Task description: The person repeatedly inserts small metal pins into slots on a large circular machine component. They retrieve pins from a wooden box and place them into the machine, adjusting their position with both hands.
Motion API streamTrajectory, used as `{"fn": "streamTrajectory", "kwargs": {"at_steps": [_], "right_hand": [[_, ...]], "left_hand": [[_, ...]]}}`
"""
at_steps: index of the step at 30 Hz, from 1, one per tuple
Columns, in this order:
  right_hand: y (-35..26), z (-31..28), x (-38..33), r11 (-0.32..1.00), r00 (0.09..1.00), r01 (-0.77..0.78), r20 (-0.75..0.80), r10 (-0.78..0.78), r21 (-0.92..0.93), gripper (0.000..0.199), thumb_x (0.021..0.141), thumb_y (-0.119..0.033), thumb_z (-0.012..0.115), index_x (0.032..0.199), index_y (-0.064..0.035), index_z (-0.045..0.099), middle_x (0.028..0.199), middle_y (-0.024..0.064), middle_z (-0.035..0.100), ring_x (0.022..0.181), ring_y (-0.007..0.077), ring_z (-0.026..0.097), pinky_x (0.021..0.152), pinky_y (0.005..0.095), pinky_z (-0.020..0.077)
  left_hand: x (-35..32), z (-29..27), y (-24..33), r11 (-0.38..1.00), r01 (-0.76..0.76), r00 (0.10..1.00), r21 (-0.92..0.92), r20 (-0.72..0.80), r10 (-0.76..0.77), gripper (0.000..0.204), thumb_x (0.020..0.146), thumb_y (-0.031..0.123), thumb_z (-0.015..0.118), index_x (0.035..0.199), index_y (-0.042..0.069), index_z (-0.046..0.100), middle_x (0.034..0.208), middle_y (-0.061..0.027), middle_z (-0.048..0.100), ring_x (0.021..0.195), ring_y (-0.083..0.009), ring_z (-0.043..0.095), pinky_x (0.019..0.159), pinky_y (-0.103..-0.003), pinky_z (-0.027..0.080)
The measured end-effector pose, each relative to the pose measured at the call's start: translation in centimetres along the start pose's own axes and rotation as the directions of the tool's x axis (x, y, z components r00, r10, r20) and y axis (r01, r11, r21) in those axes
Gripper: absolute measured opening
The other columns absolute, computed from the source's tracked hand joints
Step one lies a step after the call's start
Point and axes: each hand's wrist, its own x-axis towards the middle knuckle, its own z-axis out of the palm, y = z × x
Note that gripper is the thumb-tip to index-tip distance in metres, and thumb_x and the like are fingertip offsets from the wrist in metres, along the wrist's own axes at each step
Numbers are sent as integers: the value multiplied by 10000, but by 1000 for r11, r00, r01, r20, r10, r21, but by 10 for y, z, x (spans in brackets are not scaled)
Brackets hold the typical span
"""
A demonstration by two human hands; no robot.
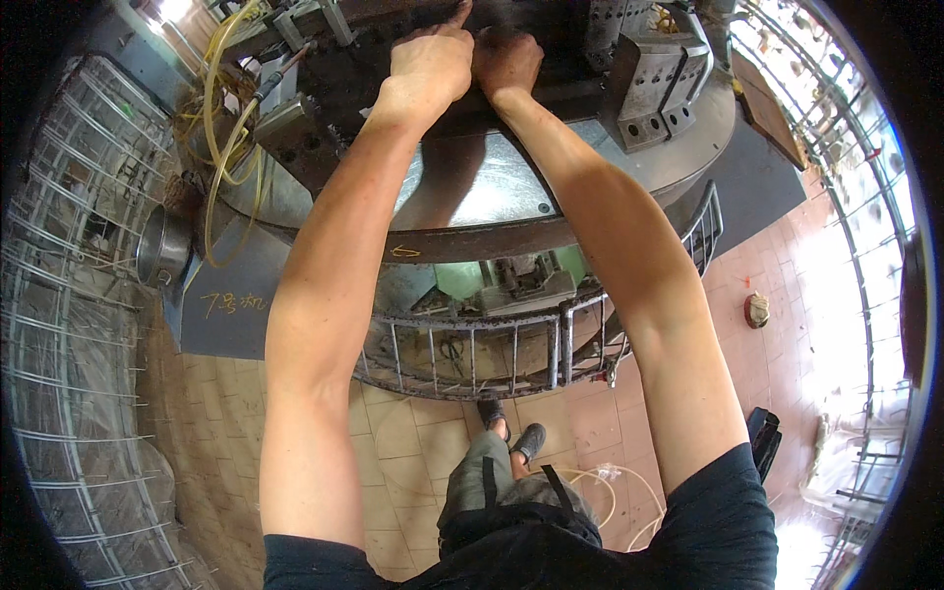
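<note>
In the head view, both arms are reaching across the round steel table (492,202). The left hand (433,71) is curling over the dark machine bed (359,69), one digit pointing away; the right hand (511,65) is bending just beside it, in shadow. Whether either is pinching anything, I cannot tell. The step seems to be close handwork at the bed, and the next move likely calls for keeping fingers clear of hard edges. The bed is lying under and beyond the fingers, contact unclear, between the drilled steel bracket (657,93) on the right and the dark clamp block (295,138) on the left.
</note>
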Motion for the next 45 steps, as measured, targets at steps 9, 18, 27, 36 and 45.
{"fn": "streamTrajectory", "kwargs": {"at_steps": [9, 18, 27, 36, 45], "right_hand": [[1, -1, 3, 999, 1000, 25, -2, -26, -47, 223, 851, -285, 682, 803, -86, 769, 821, 195, 716, 762, 400, 709, 698, 460, 578], [0, 0, 3, 1000, 996, -21, -82, 20, -9, 250, 845, -334, 705, 844, -94, 775, 839, 198, 722, 778, 409, 710, 688, 470, 575], [-10, -30, 5, 955, 962, -230, 102, 251, -185, 535, 718, -593, 797, 871, -81, 780, 906, 198, 739, 874, 405, 720, 764, 481, 576], [-4, -21, 21, 525, 859, -512, 416, 298, 680, 203, 899, -175, 720, 1048, -46, 766, 970, 85, 749, 750, 194, 646, 696, 331, 509], [-10, -32, 27, 405, 763, -635, 615, 197, 658, 212, 931, -112, 668, 1126, -53, 729, 983, 106, 749, 604, 95, 495, 524, 249, 381]], "left_hand": [[0, -6, 2, 1000, 7, 998, -19, 61, -6, 462, 862, 79, 548, 1311, -12, 601, 1639, -106, 297, 1316, -354, 542, 1061, -475, 470], [1, 6, 5, 999, -32, 993, 5, -115, 33, 414, 847, 65, 563, 1248, 7, 649, 1488, -161, 489, 1208, -373, 619, 987, -476, 519], [-45, -33, 12, 790, 242, 962, -563, 246, -120, 388, 793, 9, 708, 1179, -27, 684, 1411, -144, 593, 1052, -313, 708, 919, -442, 548], [-55, 9, -15, -313, 342, 926, -886, 374, -48, 270, 904, 0, 683, 1161, -36, 609, 1057, -128, 674, 922, -287, 728, 756, -290, 628], [-53, 15, -15, -316, 365, 912, -875, 405, -67, 273, 930, 8, 651, 1197, -36, 614, 1145, -157, 687, 931, -266, 720, 798, -296, 628]]}}
